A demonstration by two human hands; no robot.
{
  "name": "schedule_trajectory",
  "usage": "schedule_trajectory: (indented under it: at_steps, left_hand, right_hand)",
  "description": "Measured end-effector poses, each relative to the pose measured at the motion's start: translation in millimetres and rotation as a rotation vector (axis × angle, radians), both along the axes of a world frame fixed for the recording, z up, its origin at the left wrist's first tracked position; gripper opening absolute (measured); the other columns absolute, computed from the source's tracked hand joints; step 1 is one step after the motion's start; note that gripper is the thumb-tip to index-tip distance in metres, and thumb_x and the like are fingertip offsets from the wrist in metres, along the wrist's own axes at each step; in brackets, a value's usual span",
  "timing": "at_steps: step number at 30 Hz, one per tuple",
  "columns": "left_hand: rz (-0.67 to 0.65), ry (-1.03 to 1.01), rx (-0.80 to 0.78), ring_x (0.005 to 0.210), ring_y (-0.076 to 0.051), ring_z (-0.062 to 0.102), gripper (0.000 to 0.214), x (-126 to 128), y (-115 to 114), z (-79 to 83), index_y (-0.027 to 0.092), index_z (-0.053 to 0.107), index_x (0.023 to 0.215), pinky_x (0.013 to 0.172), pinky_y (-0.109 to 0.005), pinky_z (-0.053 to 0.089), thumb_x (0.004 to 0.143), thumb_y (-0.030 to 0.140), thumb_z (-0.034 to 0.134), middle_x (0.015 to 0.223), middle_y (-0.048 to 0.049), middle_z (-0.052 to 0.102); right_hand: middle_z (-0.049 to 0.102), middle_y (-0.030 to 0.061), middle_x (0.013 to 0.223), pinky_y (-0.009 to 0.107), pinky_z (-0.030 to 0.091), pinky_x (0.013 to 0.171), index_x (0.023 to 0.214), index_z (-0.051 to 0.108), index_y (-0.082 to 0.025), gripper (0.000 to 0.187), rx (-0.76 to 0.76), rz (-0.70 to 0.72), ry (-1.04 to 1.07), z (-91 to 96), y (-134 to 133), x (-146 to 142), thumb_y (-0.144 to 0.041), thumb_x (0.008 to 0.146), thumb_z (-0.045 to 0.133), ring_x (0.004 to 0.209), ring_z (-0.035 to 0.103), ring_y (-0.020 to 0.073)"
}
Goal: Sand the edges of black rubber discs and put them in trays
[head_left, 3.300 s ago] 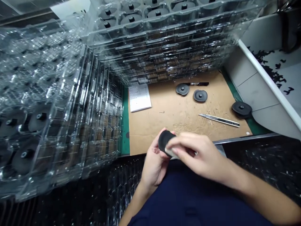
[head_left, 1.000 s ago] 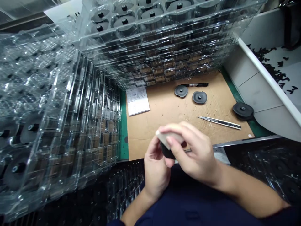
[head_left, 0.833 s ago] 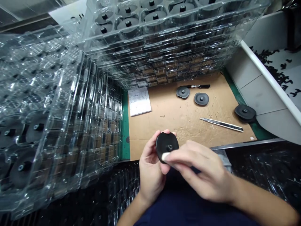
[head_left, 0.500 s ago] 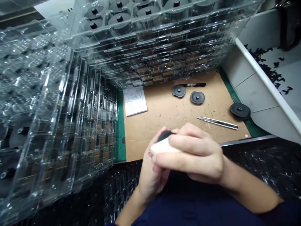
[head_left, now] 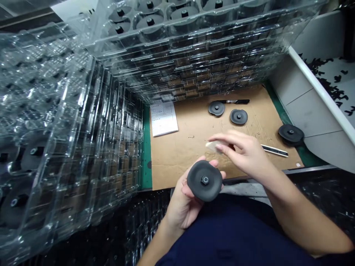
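My left hand [head_left: 181, 201] grips a black round disc [head_left: 204, 180] by its edge; the disc faces up and shows a small metal hub in its centre. My right hand [head_left: 242, 151] hovers above and to the right of the disc, fingers pinched on a small white block [head_left: 212, 146] that looks like an eraser. The block is clear of the disc. Both hands are over the near edge of a brown cardboard sheet [head_left: 199, 136].
Tall stacks of clear plastic trays [head_left: 177, 55] holding black discs stand at the back, and more trays [head_left: 55, 129] on the left. On the cardboard lie two discs [head_left: 216, 108] [head_left: 239, 116], a black pen [head_left: 234, 101], a utility knife [head_left: 274, 150] and a paper slip [head_left: 163, 118]. Another disc [head_left: 290, 133] sits at the right.
My right hand has lifted the white block off the disc and moved up and right. The disc's face, covered half a second ago, now shows fully in my left hand.
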State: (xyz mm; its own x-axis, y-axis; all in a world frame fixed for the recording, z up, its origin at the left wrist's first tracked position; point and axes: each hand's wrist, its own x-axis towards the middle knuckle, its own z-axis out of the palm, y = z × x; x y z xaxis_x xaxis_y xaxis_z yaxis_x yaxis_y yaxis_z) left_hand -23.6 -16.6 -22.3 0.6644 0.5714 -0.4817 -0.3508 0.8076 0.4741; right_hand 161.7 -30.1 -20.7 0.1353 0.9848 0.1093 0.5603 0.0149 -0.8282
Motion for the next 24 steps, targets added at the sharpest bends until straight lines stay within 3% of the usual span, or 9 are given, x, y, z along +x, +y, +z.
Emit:
schedule_trajectory:
  at_steps: [2, 4, 9, 13, 16, 19, 21, 24]
  left_hand:
    - [-0.015, -0.056, -0.035, 0.102, -0.029, 0.063, 0.062, -2, 1, 1.9, 0.025, 0.059, 0.116, 0.084, -0.036, 0.054, 0.06, 0.049, 0.073, 0.123, -0.0079, 0.061]
    - [-0.02, -0.069, -0.064, 0.103, -0.029, 0.063, 0.062, -4, 2, 1.6, 0.024, 0.06, 0.116, 0.081, -0.035, 0.055, 0.06, 0.048, 0.073, 0.125, -0.0087, 0.059]
    - [-0.062, -0.108, -0.091, 0.109, -0.032, 0.06, 0.066, -6, 4, -1.0, 0.024, 0.057, 0.12, 0.08, -0.033, 0.056, 0.062, 0.051, 0.071, 0.133, -0.0105, 0.054]
    - [-0.1, -0.126, -0.109, 0.115, -0.031, 0.056, 0.064, -7, 6, -2.1, 0.025, 0.054, 0.124, 0.082, -0.031, 0.054, 0.067, 0.052, 0.068, 0.138, -0.011, 0.049]
    - [-0.112, -0.148, -0.139, 0.117, -0.031, 0.054, 0.06, -9, 6, -3.7, 0.026, 0.054, 0.124, 0.084, -0.03, 0.054, 0.07, 0.048, 0.068, 0.139, -0.0097, 0.048]
    - [-0.097, -0.159, -0.153, 0.116, -0.03, 0.055, 0.059, -10, 5, -3.3, 0.025, 0.054, 0.124, 0.083, -0.03, 0.054, 0.07, 0.043, 0.07, 0.136, -0.0096, 0.051]
    - [-0.085, -0.154, -0.157, 0.113, -0.03, 0.058, 0.059, -10, 4, -1.1, 0.024, 0.055, 0.123, 0.083, -0.03, 0.055, 0.07, 0.041, 0.072, 0.132, -0.0102, 0.054]
    - [-0.085, -0.131, -0.154, 0.108, -0.03, 0.061, 0.059, -6, 1, 2.9, 0.023, 0.056, 0.12, 0.081, -0.032, 0.056, 0.067, 0.041, 0.074, 0.125, -0.0102, 0.059]
  right_hand:
    - [0.065, 0.0019, 0.089, 0.028, 0.047, 0.07, 0.105, 0.065, -0.025, 0.023, -0.163, -0.027, -0.016, -22.2, -9, 4, -0.023, 0.089, 0.049, 0.078, 0.06, 0.015]
    - [0.065, 0.0025, 0.091, 0.03, 0.048, 0.073, 0.106, 0.065, -0.025, 0.024, -0.281, 0.048, 0.047, -42.6, -24, 0, -0.022, 0.089, 0.048, 0.082, 0.06, 0.0165]
    - [0.064, 0.0021, 0.08, 0.031, 0.05, 0.069, 0.084, 0.063, -0.021, 0.016, -0.386, 0.22, 0.231, -67.7, -62, -32, -0.02, 0.087, 0.048, 0.075, 0.061, 0.0167]
    - [0.066, 0.0029, 0.088, 0.031, 0.052, 0.073, 0.09, 0.062, -0.021, 0.014, -0.359, 0.237, 0.263, -66.1, -68, -43, -0.019, 0.087, 0.048, 0.083, 0.062, 0.0171]
    - [0.066, 0.0036, 0.085, 0.033, 0.052, 0.075, 0.09, 0.063, -0.021, 0.017, -0.349, 0.187, 0.25, -64.6, -65, -37, -0.026, 0.089, 0.047, 0.083, 0.063, 0.0186]
    - [0.067, 0.0046, 0.096, 0.034, 0.051, 0.078, 0.101, 0.063, -0.023, 0.02, -0.334, 0.115, 0.224, -59.7, -62, -23, -0.029, 0.09, 0.047, 0.09, 0.063, 0.0198]
    - [0.067, 0.0045, 0.104, 0.033, 0.05, 0.078, 0.107, 0.062, -0.025, 0.023, -0.299, 0.008, 0.193, -48.2, -60, -14, -0.03, 0.089, 0.049, 0.094, 0.062, 0.0203]
    - [0.066, 0.003, 0.107, 0.031, 0.049, 0.076, 0.109, 0.062, -0.027, 0.023, -0.161, -0.19, 0.093, -15.4, -54, -9, -0.027, 0.089, 0.052, 0.094, 0.061, 0.0193]
